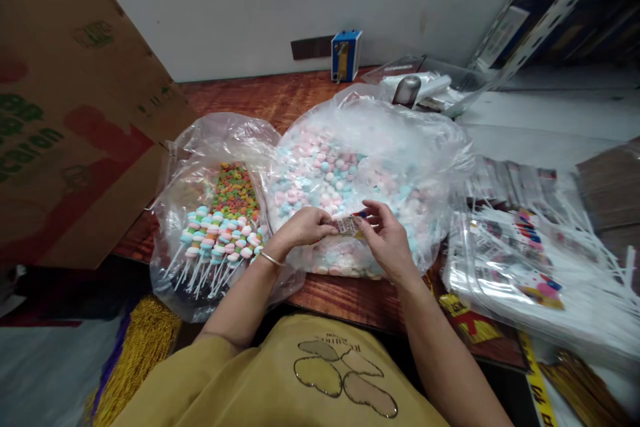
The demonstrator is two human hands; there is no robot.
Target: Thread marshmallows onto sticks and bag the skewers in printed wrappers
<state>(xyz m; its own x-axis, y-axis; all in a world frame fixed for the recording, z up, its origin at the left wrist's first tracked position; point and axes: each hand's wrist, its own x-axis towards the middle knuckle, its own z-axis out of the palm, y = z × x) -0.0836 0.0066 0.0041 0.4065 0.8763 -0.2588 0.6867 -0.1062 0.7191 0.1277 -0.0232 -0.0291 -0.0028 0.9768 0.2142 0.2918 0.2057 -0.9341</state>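
A small printed plastic wrapper (pixel 347 225) is stretched between my two hands. My left hand (pixel 311 227) pinches its left end, and a bangle circles that wrist. At the other end, the thumb and fingers of my right hand (pixel 386 240) close on the wrapper. Below and behind them lies a large clear plastic bag (pixel 395 130) full of pink, blue and white marshmallows (pixel 330 177). To the left, marshmallow skewers (pixel 220 240) on white sticks rest in another clear bag (pixel 225 130), beside small red, green and orange candies (pixel 235 190).
A cardboard box (pixel 90 167) stands at the left. Flat printed bags (pixel 525 260) and white sticks (pixel 595 253) lie at the right. A blue device (pixel 346 55) stands by the wall, with a clear tray (pixel 465 90) of plastic items right of it. A metal rack (pixel 540 20) rises behind.
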